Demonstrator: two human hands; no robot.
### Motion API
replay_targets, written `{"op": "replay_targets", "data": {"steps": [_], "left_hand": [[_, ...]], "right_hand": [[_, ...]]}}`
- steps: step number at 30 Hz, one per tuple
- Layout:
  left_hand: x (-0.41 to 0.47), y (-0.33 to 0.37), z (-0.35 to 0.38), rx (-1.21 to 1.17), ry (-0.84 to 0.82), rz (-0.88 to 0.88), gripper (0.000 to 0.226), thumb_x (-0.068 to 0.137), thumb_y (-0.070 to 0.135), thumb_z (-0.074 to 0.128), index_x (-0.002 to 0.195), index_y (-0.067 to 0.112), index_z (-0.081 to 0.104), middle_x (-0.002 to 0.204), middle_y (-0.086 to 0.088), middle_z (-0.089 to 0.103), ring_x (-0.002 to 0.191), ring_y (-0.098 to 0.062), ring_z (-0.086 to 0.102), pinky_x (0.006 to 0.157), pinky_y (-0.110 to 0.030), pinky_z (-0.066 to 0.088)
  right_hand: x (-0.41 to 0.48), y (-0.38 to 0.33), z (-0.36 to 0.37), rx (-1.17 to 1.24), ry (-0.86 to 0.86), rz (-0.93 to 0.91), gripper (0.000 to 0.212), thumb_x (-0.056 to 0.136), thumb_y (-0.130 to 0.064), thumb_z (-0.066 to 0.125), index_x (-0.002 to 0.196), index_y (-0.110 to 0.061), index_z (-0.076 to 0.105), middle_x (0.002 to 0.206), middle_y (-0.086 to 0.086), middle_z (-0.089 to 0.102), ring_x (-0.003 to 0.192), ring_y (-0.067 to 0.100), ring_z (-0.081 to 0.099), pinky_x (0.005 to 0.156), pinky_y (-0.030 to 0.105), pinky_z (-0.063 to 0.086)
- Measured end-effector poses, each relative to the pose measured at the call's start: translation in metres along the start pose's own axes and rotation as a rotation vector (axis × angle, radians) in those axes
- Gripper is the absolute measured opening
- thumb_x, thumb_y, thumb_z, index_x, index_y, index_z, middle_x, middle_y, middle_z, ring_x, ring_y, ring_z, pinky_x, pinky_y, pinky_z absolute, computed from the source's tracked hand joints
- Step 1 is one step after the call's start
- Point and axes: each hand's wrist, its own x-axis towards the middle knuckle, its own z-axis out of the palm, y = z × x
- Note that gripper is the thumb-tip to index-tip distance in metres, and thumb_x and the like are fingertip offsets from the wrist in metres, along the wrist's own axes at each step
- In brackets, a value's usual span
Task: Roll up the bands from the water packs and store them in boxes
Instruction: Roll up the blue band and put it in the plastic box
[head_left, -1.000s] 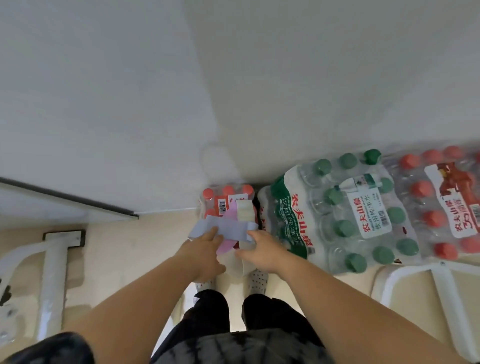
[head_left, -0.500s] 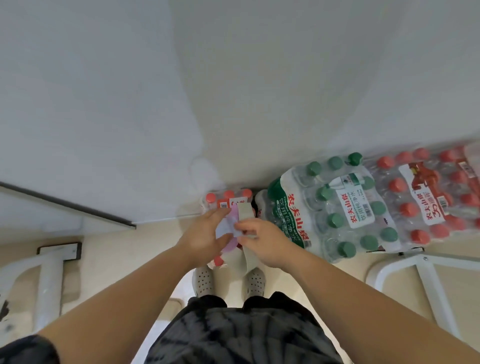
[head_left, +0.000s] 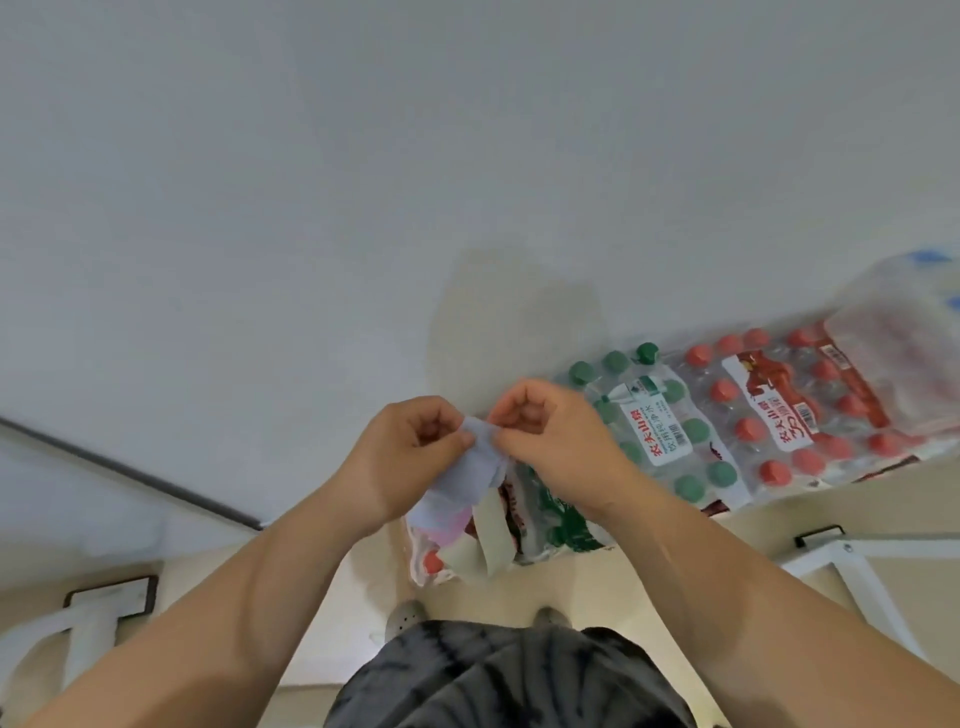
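Above the small red-capped pack (head_left: 428, 561), I am lifting the pale blue band (head_left: 470, 478) up from it, left hand (head_left: 410, 457) and right hand (head_left: 550, 441) both pinching its top end, tail hanging; rolling is likely starting.

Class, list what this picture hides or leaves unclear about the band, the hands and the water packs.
Head view: the top end of the band is covered by the left hand and right hand pinching it, so any roll is hidden.
Head view: the small red-capped pack is mostly behind the hanging band.
Head view: the rightmost pack is blurred and cut by the right edge.
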Motion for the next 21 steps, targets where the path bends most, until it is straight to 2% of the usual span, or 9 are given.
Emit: {"op": "replay_targets", "data": {"steps": [3, 6, 9, 12, 15, 18, 21], "left_hand": [[-0.002, 0.033, 0.017, -0.141, -0.011, 0.032, 0.017, 0.093, 0.009, 0.065, 0.076, 0.009, 0.062, 0.068, -0.011, 0.06, 0.063, -0.022, 0.053, 0.056, -0.034, 0.042], [-0.002, 0.064, 0.043, -0.214, 0.026, 0.085, 0.018, 0.094, 0.006, 0.065, 0.076, 0.008, 0.061, 0.062, -0.006, 0.058, 0.057, -0.02, 0.053, 0.05, -0.026, 0.043], [-0.004, 0.087, 0.074, -0.244, 0.05, 0.116, 0.022, 0.093, 0.004, 0.065, 0.073, 0.012, 0.059, 0.06, -0.002, 0.056, 0.053, -0.014, 0.049, 0.047, -0.022, 0.041], [-0.009, 0.101, 0.111, -0.269, 0.064, 0.143, 0.02, 0.089, 0.006, 0.068, 0.074, 0.017, 0.059, 0.068, -0.016, 0.056, 0.057, -0.02, 0.051, 0.049, -0.025, 0.043], [-0.014, 0.114, 0.147, -0.247, 0.137, 0.13, 0.021, 0.093, -0.001, 0.064, 0.079, 0.014, 0.059, 0.066, -0.015, 0.055, 0.051, -0.017, 0.048, 0.047, -0.022, 0.042], [-0.022, 0.129, 0.177, -0.192, 0.195, 0.147, 0.006, 0.091, 0.003, 0.067, 0.088, 0.008, 0.066, 0.064, -0.003, 0.063, 0.049, -0.012, 0.05, 0.046, -0.02, 0.041], [-0.03, 0.147, 0.201, -0.257, 0.215, 0.194, 0.003, 0.081, 0.013, 0.069, 0.082, 0.011, 0.07, 0.064, -0.007, 0.064, 0.048, -0.014, 0.051, 0.045, -0.021, 0.041]], "right_hand": [[-0.009, -0.012, -0.027, 0.147, 0.027, -0.017, 0.021, 0.085, 0.0, 0.073, 0.099, -0.015, 0.067, 0.085, 0.004, 0.074, 0.079, 0.019, 0.067, 0.075, 0.035, 0.055], [-0.017, -0.019, -0.057, 0.277, 0.025, -0.003, 0.02, 0.088, -0.003, 0.073, 0.105, -0.012, 0.068, 0.084, 0.009, 0.072, 0.074, 0.017, 0.069, 0.067, 0.029, 0.056], [-0.026, -0.023, -0.09, 0.28, 0.005, -0.006, 0.014, 0.087, -0.005, 0.074, 0.1, -0.004, 0.07, 0.086, 0.022, 0.07, 0.071, 0.021, 0.068, 0.069, 0.035, 0.058], [-0.039, -0.021, -0.128, 0.276, -0.028, -0.042, 0.006, 0.086, -0.004, 0.074, 0.091, -0.002, 0.072, 0.079, 0.018, 0.072, 0.071, 0.022, 0.067, 0.07, 0.034, 0.058], [-0.054, -0.019, -0.163, 0.253, -0.063, -0.084, 0.005, 0.086, -0.006, 0.075, 0.086, -0.008, 0.071, 0.078, 0.019, 0.07, 0.072, 0.025, 0.065, 0.072, 0.039, 0.058], [-0.071, -0.018, -0.192, 0.25, -0.11, -0.104, 0.008, 0.086, -0.006, 0.075, 0.082, -0.009, 0.07, 0.075, 0.019, 0.069, 0.066, 0.026, 0.062, 0.065, 0.037, 0.056], [-0.089, -0.026, -0.22, 0.274, -0.167, -0.15, 0.01, 0.087, -0.006, 0.074, 0.079, -0.01, 0.069, 0.068, 0.014, 0.068, 0.056, 0.021, 0.061, 0.055, 0.031, 0.054]]}}
